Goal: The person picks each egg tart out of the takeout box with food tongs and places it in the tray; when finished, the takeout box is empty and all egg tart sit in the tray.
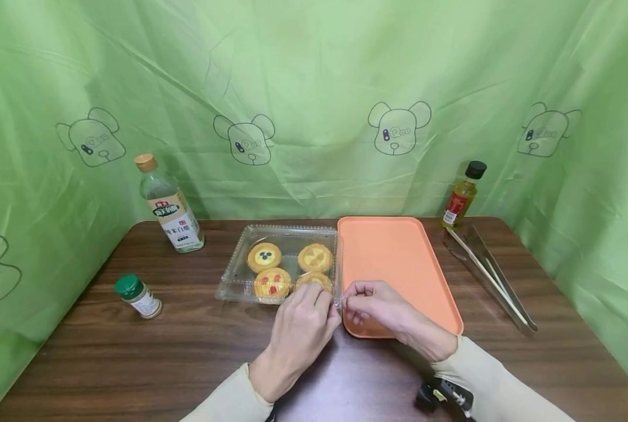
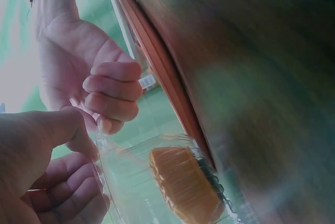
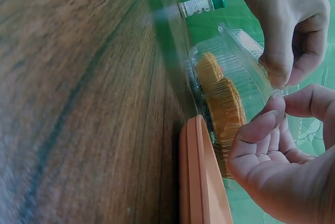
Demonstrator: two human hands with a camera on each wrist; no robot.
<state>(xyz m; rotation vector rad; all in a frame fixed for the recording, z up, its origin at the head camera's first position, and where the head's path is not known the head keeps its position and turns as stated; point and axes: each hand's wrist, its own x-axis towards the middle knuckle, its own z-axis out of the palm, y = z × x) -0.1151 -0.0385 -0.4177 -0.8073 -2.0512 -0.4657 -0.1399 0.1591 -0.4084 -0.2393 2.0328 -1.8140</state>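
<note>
A clear plastic clamshell box (image 1: 234,258) with several round tarts (image 1: 272,283) inside sits left of centre on the table. My left hand (image 1: 300,322) pinches the lid's edge at the near right corner. Right beside it, my right hand (image 1: 379,306) pinches the same corner between thumb and forefinger, its other fingers curled in. In the right wrist view, the fingertips of both hands meet at the corner of the lid (image 3: 246,62), which slants up from the base. One tart (image 2: 186,185) shows through the box wall in the left wrist view.
An orange tray (image 1: 393,252) lies against the box's right side. Tongs (image 1: 504,281) and a pale stick (image 1: 483,266) lie farther right, below an oil bottle (image 1: 458,196). At left stand a vinegar bottle (image 1: 171,208) and a green-capped jar (image 1: 139,297). Green cloth (image 1: 314,176) surrounds the table.
</note>
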